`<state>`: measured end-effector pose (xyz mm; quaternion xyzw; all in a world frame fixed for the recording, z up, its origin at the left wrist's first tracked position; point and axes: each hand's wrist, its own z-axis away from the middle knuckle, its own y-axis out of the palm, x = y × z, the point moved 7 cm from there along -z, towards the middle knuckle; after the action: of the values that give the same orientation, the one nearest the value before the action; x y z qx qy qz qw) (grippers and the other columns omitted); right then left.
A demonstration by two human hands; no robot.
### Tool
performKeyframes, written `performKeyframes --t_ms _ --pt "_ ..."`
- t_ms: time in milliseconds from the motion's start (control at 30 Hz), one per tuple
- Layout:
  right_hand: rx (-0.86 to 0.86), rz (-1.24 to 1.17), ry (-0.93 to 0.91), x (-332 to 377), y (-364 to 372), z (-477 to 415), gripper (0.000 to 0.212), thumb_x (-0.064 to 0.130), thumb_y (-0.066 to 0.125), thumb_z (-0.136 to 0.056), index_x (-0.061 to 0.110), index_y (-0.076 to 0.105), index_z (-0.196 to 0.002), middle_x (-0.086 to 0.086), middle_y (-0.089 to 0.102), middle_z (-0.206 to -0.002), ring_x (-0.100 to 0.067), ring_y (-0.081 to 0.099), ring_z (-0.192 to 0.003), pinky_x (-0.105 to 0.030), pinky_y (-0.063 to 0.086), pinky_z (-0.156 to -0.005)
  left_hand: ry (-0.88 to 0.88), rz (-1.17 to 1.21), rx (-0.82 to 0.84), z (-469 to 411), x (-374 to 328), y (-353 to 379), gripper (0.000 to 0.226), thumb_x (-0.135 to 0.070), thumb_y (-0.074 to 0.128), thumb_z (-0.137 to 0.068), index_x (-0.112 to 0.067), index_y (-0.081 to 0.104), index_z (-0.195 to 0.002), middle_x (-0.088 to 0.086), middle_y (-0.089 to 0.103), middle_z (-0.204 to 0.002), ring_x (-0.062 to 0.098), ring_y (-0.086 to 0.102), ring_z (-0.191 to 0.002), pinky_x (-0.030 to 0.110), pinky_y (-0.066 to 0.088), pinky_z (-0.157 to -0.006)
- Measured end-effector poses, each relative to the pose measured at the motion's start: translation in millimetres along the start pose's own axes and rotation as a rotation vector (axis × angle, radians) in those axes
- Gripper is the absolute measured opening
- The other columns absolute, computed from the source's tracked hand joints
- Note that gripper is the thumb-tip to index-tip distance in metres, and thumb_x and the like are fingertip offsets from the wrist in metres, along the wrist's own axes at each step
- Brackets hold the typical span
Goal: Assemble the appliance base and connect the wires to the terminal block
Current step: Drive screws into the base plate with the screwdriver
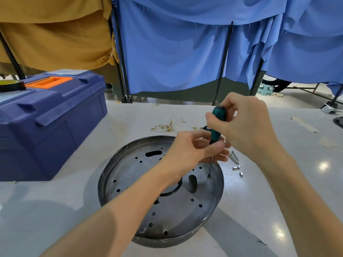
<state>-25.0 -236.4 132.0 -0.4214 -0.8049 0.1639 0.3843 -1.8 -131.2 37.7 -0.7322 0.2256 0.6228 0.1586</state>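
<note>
Now the grey table (55,210) is filling the lower half of the frame, with a blue toolbox (50,130) sitting at the left edge. The round metal base (176,214), the task's thing, is lying open side up at the lower centre of the table, its holed floor facing the camera.

Both hands are meeting above its upper right rim. The right hand (245,125) is gripping the teal handle of the screwdriver (220,113), fingers curled round the top. The left hand (193,151) is pinching the tool lower down, where handle meets shaft, thumb and fingers closed round it to steady it. The shaft is standing nearly upright, and its tip is sitting on a small screw (209,175) in the floor of the base near the right rim.

The wires (168,126) are lying in a loose bunch just above the base, apart from it. Spare screws (234,158) are lying just right of the rim. A terminal block is not showing plainly.

By my judgement the step in hand is fixing the base with this screw; the wiring is not yet begun. The next move is calling for steady downward pressure while the right hand is turning, and for the left hand keeping the tip centred so it is not slipping off the head.
</note>
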Motion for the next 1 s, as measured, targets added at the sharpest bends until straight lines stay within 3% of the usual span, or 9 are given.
performKeyframes --t_ms 133,333,467,600,667,767,833,900,1000 --pt "-0.110 0.337 0.074 -1.2 -1.7 6.3 0.033 0.041 0.061 -0.079 0.011 0.051 -0.067 0.000 0.047 -0.056 -0.024 0.044 -0.059 -0.029 0.027 -0.050 -0.019 -0.037 0.033 -5.6 2.5 5.1 0.021 -0.007 0.054 -0.097 0.002 0.065 -0.113 0.015 0.075 -0.094 0.029 0.074 -0.087 0.034 0.058 -0.087" --pt "0.281 -0.206 -0.045 4.8 3.1 2.5 0.026 0.039 0.064 -0.082 0.020 0.071 -0.099 0.007 0.067 -0.080 -0.015 0.065 -0.052 -0.036 0.059 -0.060 -0.060 0.020 0.109 -1.7 3.0 0.7 0.025 -0.006 0.046 -0.101 0.002 0.064 -0.116 0.020 0.072 -0.107 0.032 0.070 -0.102 0.043 0.051 -0.100" --pt "0.112 -0.046 -0.008 -2.4 -1.0 -1.7 0.029 0.034 0.070 -0.084 0.008 0.065 -0.075 -0.009 0.064 -0.063 -0.028 0.065 -0.059 -0.045 0.057 -0.064 -0.018 0.043 0.028 -2.1 2.6 -0.2 0.022 -0.006 0.058 -0.095 -0.003 0.064 -0.116 0.014 0.074 -0.103 0.028 0.072 -0.096 0.036 0.057 -0.090" --pt "-0.002 0.250 0.019 0.0 1.4 4.4 0.042 0.051 0.062 -0.084 0.014 0.054 -0.065 -0.002 0.054 -0.059 -0.027 0.056 -0.066 -0.035 0.043 -0.059 -0.014 0.021 0.013 -4.0 4.7 1.5 0.018 -0.004 0.053 -0.098 0.000 0.065 -0.111 0.016 0.075 -0.096 0.028 0.073 -0.090 0.032 0.058 -0.086" --pt "0.097 0.130 -0.002 1.1 1.3 4.4 0.045 0.055 0.063 -0.082 0.014 0.058 -0.064 -0.003 0.058 -0.058 -0.026 0.059 -0.058 -0.034 0.046 -0.055 -0.017 0.019 0.041 -3.6 4.2 0.8 0.023 -0.004 0.047 -0.100 0.004 0.063 -0.114 0.018 0.074 -0.099 0.030 0.072 -0.094 0.031 0.057 -0.088" --pt "0.259 -0.186 -0.049 5.7 -1.0 2.9 0.015 0.035 0.071 -0.083 0.020 0.069 -0.084 0.005 0.067 -0.072 -0.014 0.064 -0.046 -0.019 0.048 -0.050 -0.035 0.024 0.084 -2.3 3.5 0.9 0.027 -0.006 0.041 -0.103 0.004 0.063 -0.115 0.022 0.072 -0.105 0.032 0.070 -0.101 0.036 0.054 -0.095" --pt "0.236 -0.225 -0.072 5.1 -3.1 2.1 0.012 0.025 0.071 -0.085 0.017 0.066 -0.077 0.004 0.064 -0.057 -0.012 0.062 -0.039 -0.013 0.045 -0.046 -0.047 0.039 0.096 -1.8 3.8 1.5 0.027 -0.007 0.042 -0.103 0.001 0.064 -0.116 0.022 0.071 -0.107 0.031 0.069 -0.104 0.038 0.053 -0.098" --pt "0.167 -0.164 -0.039 0.3 -2.2 1.3 0.025 0.029 0.071 -0.086 0.012 0.061 -0.071 -0.001 0.060 -0.045 -0.016 0.061 -0.038 -0.017 0.048 -0.046 -0.050 0.045 0.062 -2.3 4.0 0.0 0.024 -0.009 0.051 -0.099 0.001 0.064 -0.116 0.020 0.072 -0.107 0.030 0.070 -0.101 0.036 0.054 -0.095" --pt "0.038 0.104 0.000 -2.7 1.1 1.4 0.038 0.040 0.067 -0.087 0.009 0.055 -0.068 -0.004 0.055 -0.055 -0.030 0.060 -0.060 -0.034 0.049 -0.063 -0.034 0.010 0.007 -3.9 4.3 -0.9 0.020 -0.011 0.062 -0.093 -0.003 0.067 -0.110 0.016 0.075 -0.099 0.029 0.073 -0.094 0.036 0.057 -0.090"
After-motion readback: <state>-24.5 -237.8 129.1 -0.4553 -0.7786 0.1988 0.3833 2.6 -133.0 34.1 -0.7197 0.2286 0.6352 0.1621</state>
